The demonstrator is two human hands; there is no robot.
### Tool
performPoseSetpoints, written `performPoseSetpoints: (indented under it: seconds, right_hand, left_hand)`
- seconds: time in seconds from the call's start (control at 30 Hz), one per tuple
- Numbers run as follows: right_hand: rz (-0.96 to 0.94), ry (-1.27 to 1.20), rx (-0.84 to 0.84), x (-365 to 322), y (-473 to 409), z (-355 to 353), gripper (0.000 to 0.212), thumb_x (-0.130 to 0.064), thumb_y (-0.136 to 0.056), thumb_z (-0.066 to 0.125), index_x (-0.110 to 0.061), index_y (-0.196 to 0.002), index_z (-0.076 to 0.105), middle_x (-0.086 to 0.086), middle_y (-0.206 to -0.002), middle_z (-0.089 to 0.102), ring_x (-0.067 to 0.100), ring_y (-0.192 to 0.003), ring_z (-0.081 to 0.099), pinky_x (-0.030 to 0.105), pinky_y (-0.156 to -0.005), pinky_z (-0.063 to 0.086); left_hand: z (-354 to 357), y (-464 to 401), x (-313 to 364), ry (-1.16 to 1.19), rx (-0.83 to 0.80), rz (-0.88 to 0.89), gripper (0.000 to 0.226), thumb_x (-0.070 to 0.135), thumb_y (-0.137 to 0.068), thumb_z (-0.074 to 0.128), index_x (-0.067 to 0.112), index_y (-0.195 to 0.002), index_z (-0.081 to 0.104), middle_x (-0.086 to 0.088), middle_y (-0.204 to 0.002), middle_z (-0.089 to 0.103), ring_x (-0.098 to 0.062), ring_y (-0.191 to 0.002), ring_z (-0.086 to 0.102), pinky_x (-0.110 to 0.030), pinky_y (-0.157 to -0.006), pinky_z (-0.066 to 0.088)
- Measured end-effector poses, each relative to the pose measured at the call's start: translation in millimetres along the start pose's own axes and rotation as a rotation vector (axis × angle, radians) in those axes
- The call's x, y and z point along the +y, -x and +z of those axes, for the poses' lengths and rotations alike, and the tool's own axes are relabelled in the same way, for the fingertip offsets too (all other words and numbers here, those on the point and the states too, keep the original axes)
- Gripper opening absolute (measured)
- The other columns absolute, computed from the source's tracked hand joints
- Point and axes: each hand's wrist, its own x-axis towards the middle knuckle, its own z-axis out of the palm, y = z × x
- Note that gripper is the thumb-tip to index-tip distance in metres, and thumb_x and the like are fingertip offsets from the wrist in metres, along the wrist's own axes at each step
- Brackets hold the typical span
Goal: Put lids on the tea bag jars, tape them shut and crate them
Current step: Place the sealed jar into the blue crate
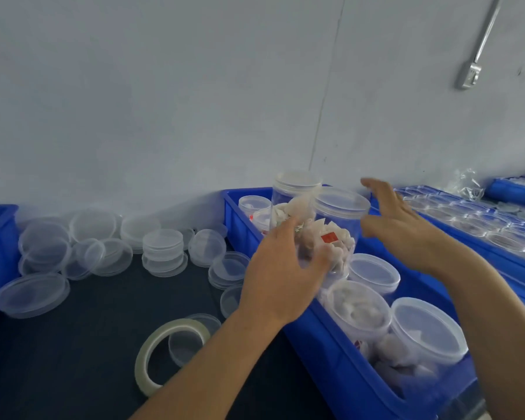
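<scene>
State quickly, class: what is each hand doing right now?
Left hand: fingers curled round a lidded tea bag jar, holding it over the blue crate.
Right hand: open, fingers spread beside the jar, holding nothing.

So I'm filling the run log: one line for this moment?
left hand: grips clear lidded tea bag jar | right hand: open beside | over blue plastic crate

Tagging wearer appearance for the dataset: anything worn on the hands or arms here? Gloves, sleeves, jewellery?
Nothing worn that shows: left hand and right hand are bare, no gloves, rings, watch or bands. Both forearms are bare to the frame edge; no sleeve visible.
</scene>
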Motion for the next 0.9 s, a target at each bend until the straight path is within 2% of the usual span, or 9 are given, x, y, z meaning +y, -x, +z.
performPoseSetpoints:
  seconds: [0.07,0.17,0.27,0.33,0.4,0.47,0.57,0.7,0.9]
  right_hand:
    - [-0.118,-0.046,0.075,-20.9,1.9,-2.5,0.088,-0.06,-0.066,0.049,-0.06,-0.149,0.021,-0.011,-0.152,0.037,0.021,-0.128,0.046,0.048,-0.103,0.039]
    - [-0.18,0.074,0.103,-40.9,-2.8,8.1,0.08,-0.073,-0.075,0.054,-0.055,-0.149,0.031,-0.004,-0.153,0.046,0.023,-0.127,0.053,0.05,-0.106,0.044]
    - [-0.176,0.136,0.139,-42.5,-15.1,14.7,0.069,-0.065,-0.083,0.066,-0.043,-0.145,0.048,-0.003,-0.139,0.057,0.022,-0.127,0.057,0.042,-0.101,0.047]
    - [-0.171,0.143,0.149,-38.6,-24.1,11.3,0.067,-0.062,-0.082,0.071,-0.04,-0.143,0.053,-0.004,-0.132,0.06,0.02,-0.121,0.058,0.037,-0.094,0.046]
    - [-0.16,0.131,0.165,-34.5,-35.1,4.8,0.069,-0.061,-0.081,0.073,-0.04,-0.143,0.052,-0.005,-0.13,0.059,0.019,-0.119,0.055,0.036,-0.092,0.043]
    - [-0.14,0.104,0.206,-30.3,-46.9,-2.0,0.07,-0.062,-0.079,0.073,-0.041,-0.143,0.052,-0.005,-0.127,0.056,0.017,-0.118,0.053,0.036,-0.091,0.04]
    - [-0.106,0.113,0.254,-26.3,-64.0,-9.9,0.079,-0.07,-0.07,0.063,-0.04,-0.143,0.052,-0.004,-0.127,0.055,0.016,-0.114,0.049,0.036,-0.089,0.038]
    - [-0.056,0.184,0.232,-12.7,-86.4,-5.0,0.088,-0.068,-0.077,0.07,-0.034,-0.153,0.041,0.008,-0.144,0.048,0.022,-0.106,0.051,0.037,-0.087,0.039]
    - [0.097,0.211,-0.035,26.4,-99.1,24.0,0.126,-0.07,-0.071,0.082,-0.022,-0.167,0.016,0.012,-0.168,0.029,0.033,-0.148,0.041,0.04,-0.103,0.042]
  left_hand:
    - [-8.2,-10.5,-9.3,0.032,0.092,0.001,0.034,0.058,-0.094,0.057,0.05,-0.125,0.046,0.027,-0.12,0.055,0.008,-0.114,0.055,-0.012,-0.089,0.05]
    - [-16.9,-35.6,-24.1,-0.047,0.188,-0.046,0.057,0.032,-0.092,0.072,0.033,-0.14,0.042,0.017,-0.13,0.043,-0.001,-0.118,0.047,-0.016,-0.097,0.039]
    - [-22.2,-61.0,-27.4,-0.01,0.001,-0.054,0.097,0.031,-0.089,0.081,0.04,-0.16,0.017,0.016,-0.144,0.03,0.003,-0.124,0.032,-0.009,-0.094,0.03]
    - [-25.1,-74.8,-26.5,0.047,-0.153,-0.017,0.103,0.03,-0.09,0.083,0.052,-0.16,0.01,0.01,-0.156,0.036,-0.006,-0.132,0.041,-0.017,-0.104,0.039]
    - [-28.7,-89.2,-23.5,0.064,-0.225,-0.017,0.094,0.035,-0.09,0.082,0.056,-0.157,0.019,0.001,-0.138,0.057,-0.022,-0.124,0.058,-0.031,-0.098,0.053]
    - [-29.7,-105.1,-21.0,0.027,-0.213,-0.006,0.076,0.044,-0.086,0.083,0.053,-0.147,0.04,0.012,-0.111,0.06,-0.021,-0.098,0.062,-0.03,-0.082,0.054]
    - [-23.0,-128.7,-17.6,0.012,-0.143,0.024,0.065,0.043,-0.082,0.086,0.047,-0.137,0.052,0.009,-0.12,0.062,-0.015,-0.1,0.065,-0.04,-0.086,0.06]
    - [1.6,-158.9,-15.7,0.027,-0.052,0.039,0.068,0.032,-0.076,0.09,0.035,-0.134,0.053,0.0,-0.123,0.063,-0.019,-0.102,0.061,-0.032,-0.082,0.055]
    - [45.0,-172.2,-30.4,-0.003,-0.193,-0.042,0.058,0.032,-0.078,0.087,0.035,-0.124,0.051,-0.004,-0.123,0.062,-0.022,-0.1,0.065,-0.042,-0.084,0.058]
